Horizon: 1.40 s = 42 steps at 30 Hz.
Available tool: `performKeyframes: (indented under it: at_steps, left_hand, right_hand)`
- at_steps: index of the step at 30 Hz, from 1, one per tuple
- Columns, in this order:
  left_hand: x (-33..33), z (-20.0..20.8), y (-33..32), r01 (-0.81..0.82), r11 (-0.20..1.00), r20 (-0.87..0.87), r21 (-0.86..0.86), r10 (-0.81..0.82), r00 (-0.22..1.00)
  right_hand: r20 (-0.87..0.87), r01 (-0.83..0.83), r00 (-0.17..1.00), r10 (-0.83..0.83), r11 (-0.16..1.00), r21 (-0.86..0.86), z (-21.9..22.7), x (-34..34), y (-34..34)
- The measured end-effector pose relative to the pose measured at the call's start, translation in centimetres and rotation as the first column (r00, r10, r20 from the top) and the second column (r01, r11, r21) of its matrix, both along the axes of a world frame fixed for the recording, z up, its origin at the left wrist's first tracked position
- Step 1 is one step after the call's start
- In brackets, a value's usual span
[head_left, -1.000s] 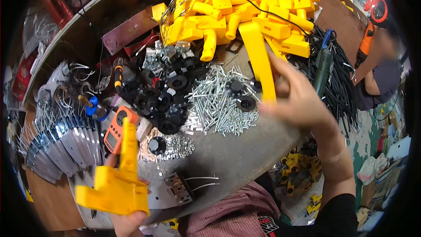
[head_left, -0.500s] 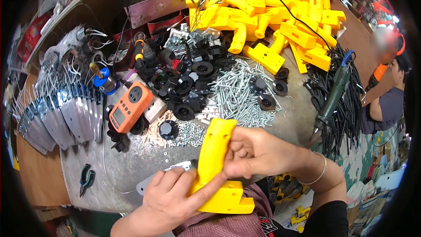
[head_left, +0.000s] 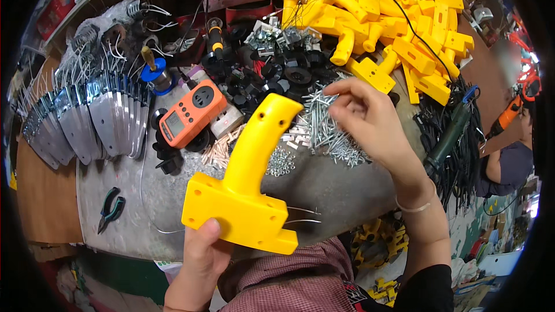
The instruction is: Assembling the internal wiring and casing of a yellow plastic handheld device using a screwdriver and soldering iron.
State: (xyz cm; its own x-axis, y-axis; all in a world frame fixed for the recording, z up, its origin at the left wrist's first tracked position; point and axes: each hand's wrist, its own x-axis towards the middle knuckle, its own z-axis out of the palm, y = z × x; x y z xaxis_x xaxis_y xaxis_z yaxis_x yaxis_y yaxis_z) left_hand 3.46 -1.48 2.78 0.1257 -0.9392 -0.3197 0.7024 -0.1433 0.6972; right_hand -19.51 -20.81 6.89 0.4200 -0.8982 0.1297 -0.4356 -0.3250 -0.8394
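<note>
Left hand (head_left: 203,251): grip closed on the lower edge of a yellow housing (head_left: 243,199), thumb laid along its near face. The housing is raised in front of the person's body, over the near edge of the surface (head_left: 352,190); its curved handle points up and leans right, two dark holes near the handle's top, the block-like body below. Two pale wires (head_left: 303,221) stick out to the right from behind the body.

Right hand (head_left: 370,124): just above the right part of a heap of silver screws (head_left: 319,124). Grip open, fingers bent, thumb apart from the forefinger; nothing visible between them. Contact with the screws: cannot tell.

Around the housing: small metal nuts (head_left: 281,163) lie just right of the handle as seen; an orange meter (head_left: 193,114) with a round socket sits up and left. Black round parts (head_left: 298,75) are heaped behind, left of the screws. More yellow housings (head_left: 413,55) are piled at the far right.

Left side: pliers (head_left: 110,211) lie alone on the surface; beyond them, a fanned row of metal plates (head_left: 104,121) and a blue spool (head_left: 156,76). Right side: a dark green tool (head_left: 451,133) rests on black cables (head_left: 462,159).
</note>
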Motion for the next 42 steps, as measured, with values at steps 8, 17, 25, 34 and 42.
performKeyframes:
  at_steps: [8, 17, 25, 34, 42]
  left_hand:
    - [0.1, 1.0, -0.2, -0.102, 0.994, 0.182, -0.032, 0.107, 0.978]
    - [-0.6, 2.5, -3.3, -0.043, 0.992, 0.478, -0.115, 0.094, 0.873]
    - [-3.0, 4.5, -13.1, 0.295, 0.940, 0.761, -0.169, -0.065, 0.646]
    - [-6.7, 5.5, -23.0, 0.457, 0.849, 0.940, -0.267, 0.125, 0.317]
    - [-7.4, 5.3, -28.4, 0.424, 0.842, 0.901, -0.334, 0.154, 0.405]
  right_hand:
    - [-0.446, -0.221, 0.890, -0.091, 0.770, -0.598, -5.8, 1.6, -4.3]
    - [0.340, 0.236, 0.930, -0.142, 0.938, -0.255, -2.0, -2.4, -6.0]
    - [0.560, 0.156, 0.532, -0.635, 0.723, 0.673, -4.4, -16.3, -13.4]
    - [0.481, 0.016, 0.391, -0.784, 0.529, 0.849, -6.6, -15.6, -17.9]
    - [0.532, -0.211, 0.372, -0.761, 0.489, 0.846, -5.3, -16.2, -17.7]
